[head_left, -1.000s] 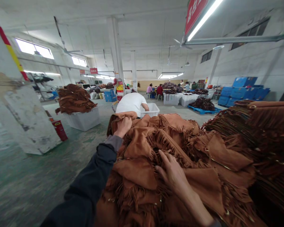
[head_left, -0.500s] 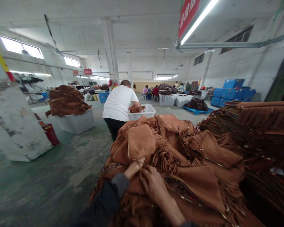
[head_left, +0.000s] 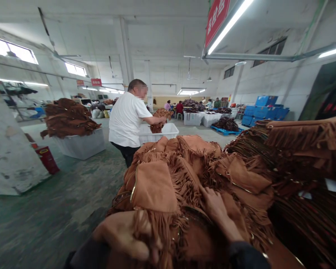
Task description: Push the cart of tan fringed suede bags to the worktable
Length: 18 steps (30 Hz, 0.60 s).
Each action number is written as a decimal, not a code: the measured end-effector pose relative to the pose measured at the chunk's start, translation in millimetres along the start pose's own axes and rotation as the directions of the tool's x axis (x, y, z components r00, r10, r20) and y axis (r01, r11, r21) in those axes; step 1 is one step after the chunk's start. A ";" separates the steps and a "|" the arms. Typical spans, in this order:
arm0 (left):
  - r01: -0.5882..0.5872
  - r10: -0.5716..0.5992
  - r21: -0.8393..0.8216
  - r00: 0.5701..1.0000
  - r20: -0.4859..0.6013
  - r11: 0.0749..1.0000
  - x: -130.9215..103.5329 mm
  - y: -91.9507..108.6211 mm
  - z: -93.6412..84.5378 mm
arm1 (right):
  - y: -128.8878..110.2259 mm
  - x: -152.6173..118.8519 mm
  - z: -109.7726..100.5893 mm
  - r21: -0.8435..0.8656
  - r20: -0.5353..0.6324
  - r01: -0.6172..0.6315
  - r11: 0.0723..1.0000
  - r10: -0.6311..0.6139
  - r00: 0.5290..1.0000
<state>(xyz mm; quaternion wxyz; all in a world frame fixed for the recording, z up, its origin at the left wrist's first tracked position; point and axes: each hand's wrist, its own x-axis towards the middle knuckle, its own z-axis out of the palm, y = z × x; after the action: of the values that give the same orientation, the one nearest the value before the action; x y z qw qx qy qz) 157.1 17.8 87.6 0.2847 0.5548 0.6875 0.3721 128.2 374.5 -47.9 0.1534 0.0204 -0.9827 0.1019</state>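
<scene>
A heap of tan suede fringed bags (head_left: 201,164) fills the middle and right of the head view. My left hand (head_left: 123,235), low and close to the camera, is closed around the fringe of one tan fringed bag (head_left: 154,186) with a zip along its edge. My right hand (head_left: 217,207) lies flat on the pile just right of that bag, fingers spread and pressed into the suede. Both sleeves are dark.
A person in a white shirt (head_left: 127,119) stands ahead, lifting brown pieces over a white bin (head_left: 159,132). Another white bin (head_left: 81,144) piled with suede stands at left, near a red extinguisher (head_left: 47,158) and pillar (head_left: 11,149). Blue crates (head_left: 264,106) and seated workers (head_left: 180,108) lie far back.
My left hand has pulled one bag from the far top of the heap back towards me. My right hand shifted right on the pile. The person in white straightened up.
</scene>
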 end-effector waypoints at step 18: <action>0.593 -0.105 0.615 0.758 -0.643 0.520 91.3 -141.8 -0.2 | 33.2 -25.9 -12.7 -0.037 -0.226 0.246 0.969 -0.248 0.942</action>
<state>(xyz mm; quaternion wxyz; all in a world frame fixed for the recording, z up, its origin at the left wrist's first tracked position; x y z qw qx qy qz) 58.5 91.5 -27.7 -0.1212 0.3368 0.9287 0.0967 154.3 409.9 -50.4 0.2770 0.1308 -0.9486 0.0797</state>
